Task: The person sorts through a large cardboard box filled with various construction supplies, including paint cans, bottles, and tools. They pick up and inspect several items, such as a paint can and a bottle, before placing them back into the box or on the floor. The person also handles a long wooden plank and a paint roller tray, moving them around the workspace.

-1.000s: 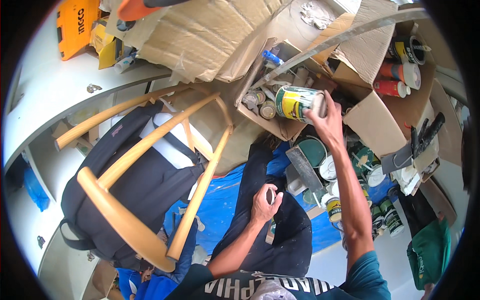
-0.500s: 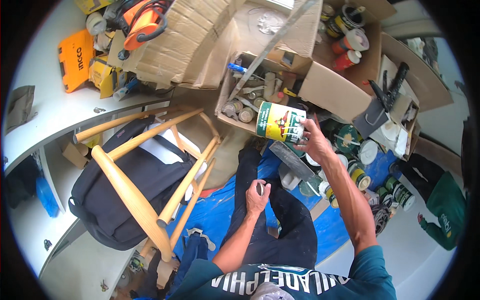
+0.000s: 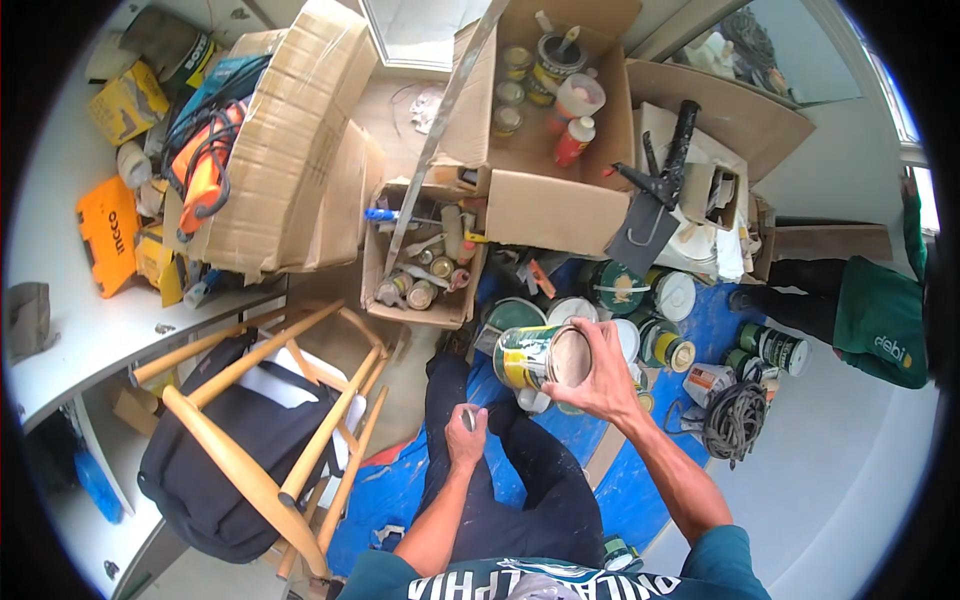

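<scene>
A paint can (image 3: 524,357) with a green, yellow and white label lies tipped on its side in the air, its round beige end facing right. My right hand (image 3: 600,378) grips it around that end, thumb below and fingers above. Over my thighs, my left hand (image 3: 465,440) is closed on a small object with a rounded end; most of it is hidden in the fist. Beyond the held can stand more paint cans, among them a white-lidded can (image 3: 673,294) and a green-lidded can (image 3: 612,288).
An upturned wooden stool (image 3: 235,455) rests against a black backpack (image 3: 200,480) on the left. Ahead are a small carton (image 3: 440,312) of jars and tools and a larger carton (image 3: 550,215). Coiled rope (image 3: 735,425) lies right; another person (image 3: 875,320) in green stands beyond.
My right hand has brought the can lower and nearer and turned it so its end shows. The view has shifted right, and my left hand stays closed over my legs.
</scene>
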Motion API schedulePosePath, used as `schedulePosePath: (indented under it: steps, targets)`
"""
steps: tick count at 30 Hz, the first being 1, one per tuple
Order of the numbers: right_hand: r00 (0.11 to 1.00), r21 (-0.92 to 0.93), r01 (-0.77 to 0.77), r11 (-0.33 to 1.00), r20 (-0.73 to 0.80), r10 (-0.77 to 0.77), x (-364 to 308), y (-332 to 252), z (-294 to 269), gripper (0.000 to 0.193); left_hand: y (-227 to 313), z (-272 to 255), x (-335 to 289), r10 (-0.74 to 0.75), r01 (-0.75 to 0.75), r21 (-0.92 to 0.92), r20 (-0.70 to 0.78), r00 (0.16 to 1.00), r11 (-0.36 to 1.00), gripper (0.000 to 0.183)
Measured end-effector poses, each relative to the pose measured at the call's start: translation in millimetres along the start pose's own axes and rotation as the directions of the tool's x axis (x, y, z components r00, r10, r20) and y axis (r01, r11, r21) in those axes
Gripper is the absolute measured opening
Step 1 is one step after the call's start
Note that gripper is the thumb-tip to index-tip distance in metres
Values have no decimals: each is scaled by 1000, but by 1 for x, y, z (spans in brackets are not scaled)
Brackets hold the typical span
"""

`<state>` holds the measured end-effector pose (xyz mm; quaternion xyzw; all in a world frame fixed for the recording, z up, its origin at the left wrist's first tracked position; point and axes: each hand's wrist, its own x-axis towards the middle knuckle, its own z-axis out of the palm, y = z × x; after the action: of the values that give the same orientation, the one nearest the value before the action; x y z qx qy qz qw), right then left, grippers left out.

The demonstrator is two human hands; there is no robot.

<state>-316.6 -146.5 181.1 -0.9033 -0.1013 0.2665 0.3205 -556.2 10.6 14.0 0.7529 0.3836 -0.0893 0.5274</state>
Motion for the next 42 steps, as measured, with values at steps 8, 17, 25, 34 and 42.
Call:
schedulePosePath:
  steps: [8,17,25,34,42]
  targets:
    - [929,-137,258,956,-237,-285,91,-79,-103,91,14,-16,36,-41,41,-20,36,999,999,24]
    - [946,-513,107,852,-211,-246,312,-45,-86,94,27,-26,67,-51,50,28,22,998,998,23]
    - [992,-732,125,670,99,-76,394,27,7,95,44,-29,86,-108,108,3,11,994,994,22]
    - [985,-903,102,417,33,-170,458,87,1,95,52,-25,101,-132,133,-26,32,991,991,22]
    - [930,-910,73,409,-87,-358,494,127,11,67,55,-19,111,-155,156,-23,20,988,988,26]
